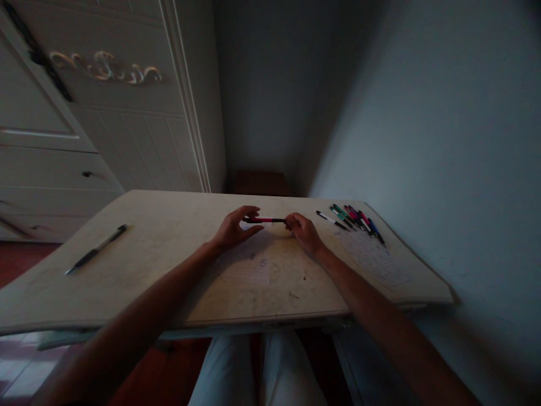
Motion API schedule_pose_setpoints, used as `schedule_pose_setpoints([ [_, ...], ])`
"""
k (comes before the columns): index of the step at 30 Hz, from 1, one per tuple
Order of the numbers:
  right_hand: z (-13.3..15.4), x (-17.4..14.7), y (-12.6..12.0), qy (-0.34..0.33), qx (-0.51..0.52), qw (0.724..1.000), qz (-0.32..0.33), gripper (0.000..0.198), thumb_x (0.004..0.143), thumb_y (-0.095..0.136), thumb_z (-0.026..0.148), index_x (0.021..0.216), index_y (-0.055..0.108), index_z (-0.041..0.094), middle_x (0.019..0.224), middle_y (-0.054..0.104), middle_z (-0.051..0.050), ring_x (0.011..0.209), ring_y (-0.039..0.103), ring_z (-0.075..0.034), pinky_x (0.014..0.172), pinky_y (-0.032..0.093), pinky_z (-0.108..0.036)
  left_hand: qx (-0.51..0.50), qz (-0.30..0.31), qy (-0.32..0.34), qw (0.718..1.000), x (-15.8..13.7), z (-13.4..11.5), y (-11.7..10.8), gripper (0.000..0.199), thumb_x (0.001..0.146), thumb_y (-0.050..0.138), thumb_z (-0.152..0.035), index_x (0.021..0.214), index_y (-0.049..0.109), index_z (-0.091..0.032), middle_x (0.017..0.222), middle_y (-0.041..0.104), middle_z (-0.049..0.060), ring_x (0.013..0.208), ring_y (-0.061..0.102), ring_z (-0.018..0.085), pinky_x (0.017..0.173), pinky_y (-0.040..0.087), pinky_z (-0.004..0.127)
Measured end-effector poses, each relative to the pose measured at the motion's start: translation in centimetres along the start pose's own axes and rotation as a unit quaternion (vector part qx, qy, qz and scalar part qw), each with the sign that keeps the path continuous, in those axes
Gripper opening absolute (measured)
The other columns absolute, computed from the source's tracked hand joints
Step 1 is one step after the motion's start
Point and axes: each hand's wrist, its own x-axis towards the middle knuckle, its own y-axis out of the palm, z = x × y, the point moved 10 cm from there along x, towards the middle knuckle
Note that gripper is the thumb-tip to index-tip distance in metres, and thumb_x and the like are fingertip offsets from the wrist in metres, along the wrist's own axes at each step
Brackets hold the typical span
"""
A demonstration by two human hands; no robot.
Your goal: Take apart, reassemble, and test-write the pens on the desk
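Slim pink-and-black pen (267, 220) parallels far edge of table (169, 225)
Your right hand (304, 232) pinches its right end, left hand (233, 229) gapes wide

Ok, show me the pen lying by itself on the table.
The white and black pen, alone at the left of the table. The other pens lie bunched at the right, except the red and black pen in the right hand.

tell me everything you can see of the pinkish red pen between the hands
Slim and straight, the pen has a pinkish-red middle and dark ends, plastic by its look. It is held roughly level over the table. The right hand pinches its right end; the left hand opens around the other, contact unclear.
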Motion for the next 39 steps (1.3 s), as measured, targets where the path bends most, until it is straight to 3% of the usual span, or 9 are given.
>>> schedule_pose_setpoints([
  [3, 0.3, 0.0, -0.5, 0.000, 0.009, 1.000, -0.023, 0.046, 0.091, 0.046, 0.064, 0.077, 0.057, 0.021, 0.070, 0.061, -0.002, 0.070, 0.057, -0.018, 0.068, 0.045, -0.028, 0.013, -0.046, -0.022, 0.999, 0.2, -0.4, -1.3, 0.042, 0.085, 0.069, -0.042, 0.117, 0.059, -0.017, 0.108, 0.068, 0.011, 0.083, 0.066, 0.017, 0.074, 0.052, 0.030],
  [5, 0.5, 0.0, -0.8, -0.005, 0.002, 0.999, -0.035, 0.046, 0.092, 0.045, 0.063, 0.077, 0.057, 0.021, 0.071, 0.061, -0.003, 0.071, 0.058, -0.018, 0.069, 0.045, -0.029, 0.023, -0.053, -0.057, 0.997, 0.3, 0.1, -1.7, 0.034, 0.092, 0.058, -0.046, 0.106, 0.064, -0.016, 0.096, 0.069, 0.009, 0.075, 0.064, 0.016, 0.068, 0.051, 0.028],
  [10, 0.6, 0.0, -1.2, -0.012, -0.019, 0.999, -0.044, 0.045, 0.092, 0.044, 0.063, 0.077, 0.057, 0.022, 0.071, 0.062, -0.003, 0.071, 0.058, -0.019, 0.071, 0.046, -0.030, -0.036, 0.048, -0.126, 0.990, 0.1, 2.0, 0.3, 0.046, 0.097, 0.045, -0.048, 0.071, 0.064, -0.016, 0.057, 0.061, 0.001, 0.052, 0.057, 0.012, 0.052, 0.045, 0.023],
  [17, 0.0, 0.0, -1.3, 0.005, -0.019, 0.999, -0.047, 0.049, 0.091, 0.043, 0.065, 0.075, 0.057, 0.021, 0.068, 0.061, -0.003, 0.068, 0.058, -0.018, 0.067, 0.046, -0.029, -0.037, -0.002, -0.044, 0.998, 0.3, 0.8, -0.4, 0.020, 0.085, 0.067, -0.034, 0.095, 0.069, -0.017, 0.089, 0.070, 0.007, 0.073, 0.064, 0.014, 0.064, 0.053, 0.026],
  [22, 0.3, -0.1, -0.9, 0.000, -0.020, 0.999, -0.038, 0.050, 0.091, 0.044, 0.066, 0.074, 0.056, 0.021, 0.068, 0.062, -0.003, 0.068, 0.058, -0.018, 0.067, 0.046, -0.029, -0.043, -0.005, -0.053, 0.998, 0.2, 0.9, -0.3, 0.047, 0.078, 0.075, -0.041, 0.117, 0.063, -0.018, 0.103, 0.070, 0.009, 0.081, 0.066, 0.017, 0.066, 0.053, 0.027],
  [25, 0.5, -0.1, -1.0, -0.003, -0.019, 0.999, -0.041, 0.049, 0.091, 0.043, 0.066, 0.074, 0.056, 0.022, 0.068, 0.061, -0.003, 0.068, 0.058, -0.019, 0.068, 0.045, -0.029, -0.021, 0.012, -0.084, 0.996, 0.1, 1.6, 0.0, 0.035, 0.088, 0.062, -0.048, 0.102, 0.068, -0.017, 0.086, 0.072, 0.006, 0.073, 0.065, 0.016, 0.063, 0.051, 0.026],
  [29, 0.5, -0.2, -1.1, -0.006, -0.027, 0.999, -0.045, 0.049, 0.092, 0.043, 0.065, 0.074, 0.056, 0.022, 0.068, 0.060, -0.003, 0.068, 0.058, -0.019, 0.068, 0.045, -0.029, -0.013, 0.070, -0.110, 0.991, -0.1, 2.4, 1.0, 0.042, 0.095, 0.049, -0.048, 0.075, 0.068, -0.017, 0.062, 0.065, 0.002, 0.056, 0.058, 0.013, 0.054, 0.045, 0.024],
  [35, 0.3, -0.2, -1.1, -0.003, -0.031, 0.998, -0.048, 0.049, 0.092, 0.043, 0.064, 0.074, 0.057, 0.021, 0.068, 0.061, -0.003, 0.067, 0.059, -0.018, 0.066, 0.045, -0.029, -0.037, 0.009, -0.031, 0.999, 0.3, 1.1, -0.2, 0.012, 0.082, 0.064, -0.025, 0.090, 0.069, -0.017, 0.084, 0.070, 0.005, 0.070, 0.062, 0.013, 0.062, 0.050, 0.024],
  [39, 0.1, -0.2, -1.3, -0.001, -0.027, 0.998, -0.056, 0.048, 0.092, 0.044, 0.063, 0.077, 0.059, 0.021, 0.069, 0.061, -0.003, 0.068, 0.059, -0.018, 0.065, 0.045, -0.028, -0.046, -0.006, -0.038, 0.998, 0.2, 1.0, -0.7, 0.041, 0.076, 0.070, -0.027, 0.115, 0.062, -0.017, 0.104, 0.068, 0.009, 0.080, 0.065, 0.016, 0.065, 0.051, 0.026],
])
